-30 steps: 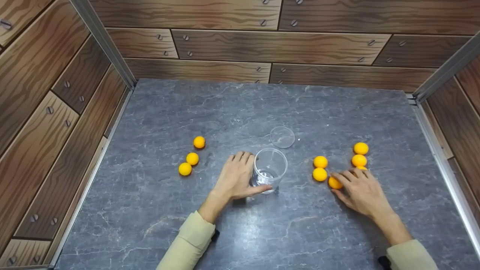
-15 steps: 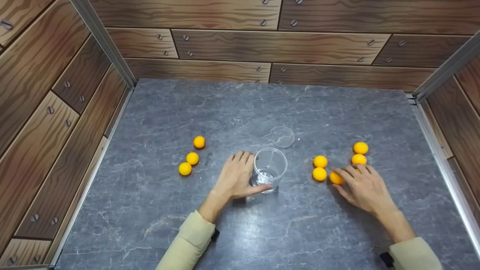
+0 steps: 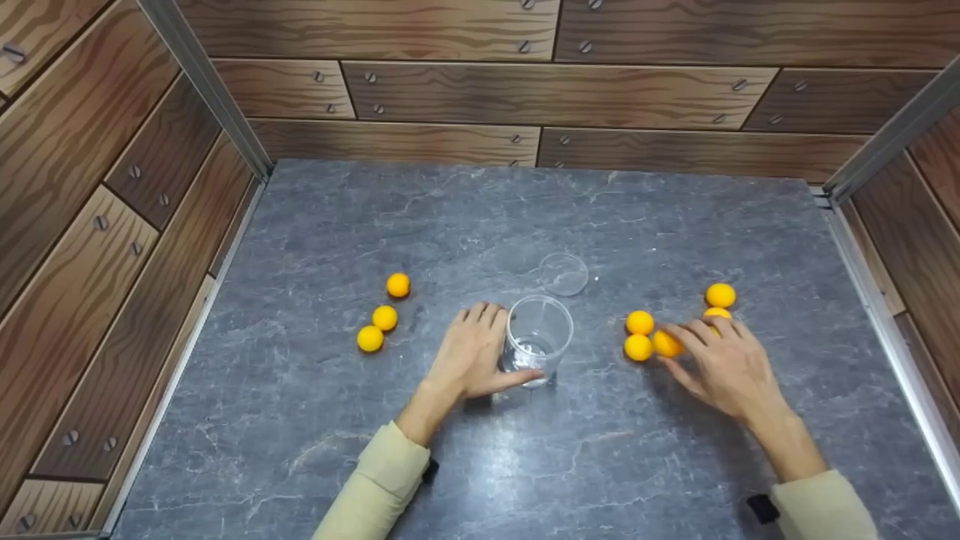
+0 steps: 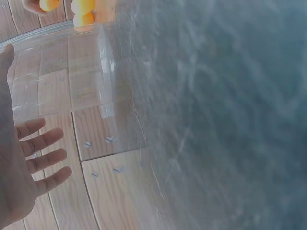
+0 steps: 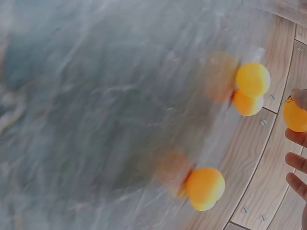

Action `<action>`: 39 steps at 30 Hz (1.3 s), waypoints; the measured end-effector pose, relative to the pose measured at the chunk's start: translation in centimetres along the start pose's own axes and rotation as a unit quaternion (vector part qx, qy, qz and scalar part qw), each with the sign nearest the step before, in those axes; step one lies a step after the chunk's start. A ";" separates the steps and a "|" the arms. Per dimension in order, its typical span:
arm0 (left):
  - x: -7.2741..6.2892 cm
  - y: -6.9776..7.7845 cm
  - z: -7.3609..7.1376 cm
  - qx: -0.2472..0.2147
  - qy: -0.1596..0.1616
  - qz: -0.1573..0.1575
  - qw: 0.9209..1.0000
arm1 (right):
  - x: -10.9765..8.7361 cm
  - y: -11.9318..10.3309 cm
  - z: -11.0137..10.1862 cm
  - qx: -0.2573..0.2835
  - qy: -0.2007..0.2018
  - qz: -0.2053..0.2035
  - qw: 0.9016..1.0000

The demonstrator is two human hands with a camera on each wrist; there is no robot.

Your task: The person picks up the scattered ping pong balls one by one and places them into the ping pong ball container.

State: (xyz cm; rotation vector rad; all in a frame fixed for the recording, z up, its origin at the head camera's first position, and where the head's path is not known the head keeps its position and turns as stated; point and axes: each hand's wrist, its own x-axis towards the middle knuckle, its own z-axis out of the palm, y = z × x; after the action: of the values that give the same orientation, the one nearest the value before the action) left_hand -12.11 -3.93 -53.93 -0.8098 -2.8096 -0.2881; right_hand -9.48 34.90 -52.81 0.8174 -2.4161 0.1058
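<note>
A clear plastic jar (image 3: 538, 337) stands upright near the middle of the table, its mouth uncovered. Beside it is my left hand (image 3: 474, 356), thumb stretched along the near side and the other fingers spread at the left. In the left wrist view those fingers (image 4: 47, 160) look fairly straight and not wrapped round the jar. My right hand (image 3: 724, 367) pinches an orange ping-pong ball (image 5: 295, 115) between thumb and fingertip, off the table. Two ping-pong balls (image 3: 639, 335) lie just left of it; others (image 3: 721, 295) lie beyond it, partly covered by the fingers.
A round clear lid (image 3: 564, 274) lies flat behind the jar. Left of the left hand, three more orange balls (image 3: 385, 318) sit in a slanting row. Wood-patterned panels (image 3: 570, 94) wall in the grey marbled table (image 3: 420, 210) at the back and sides.
The right hand has brought its ping-pong ball up off the table and slightly away from me, close to the pair on its left. My left hand and the jar have stayed in place.
</note>
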 end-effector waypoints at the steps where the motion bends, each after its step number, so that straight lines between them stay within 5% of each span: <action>1: 0.0 0.0 0.0 0.001 -0.002 -0.001 1.000 | 0.2 -0.1 0.0 0.001 0.003 0.000 1.000; 10: -0.1 -0.2 0.0 0.013 -0.008 0.001 1.000 | 1.8 -0.7 -0.2 0.011 -0.008 0.003 1.000; 24: -0.1 0.0 0.0 0.016 -0.006 0.002 1.000 | 4.2 -2.6 0.2 0.043 0.048 -0.011 0.998; 39: 0.0 0.1 -0.1 0.014 -0.010 -0.003 1.000 | 7.4 -4.8 -0.1 0.092 0.062 -0.025 0.994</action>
State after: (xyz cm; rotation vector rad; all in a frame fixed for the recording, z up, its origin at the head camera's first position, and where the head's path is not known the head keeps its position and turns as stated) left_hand -12.03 -3.87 -53.87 -0.8023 -2.8289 -0.2437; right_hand -11.42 27.11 -49.22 0.9257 -2.2912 0.3531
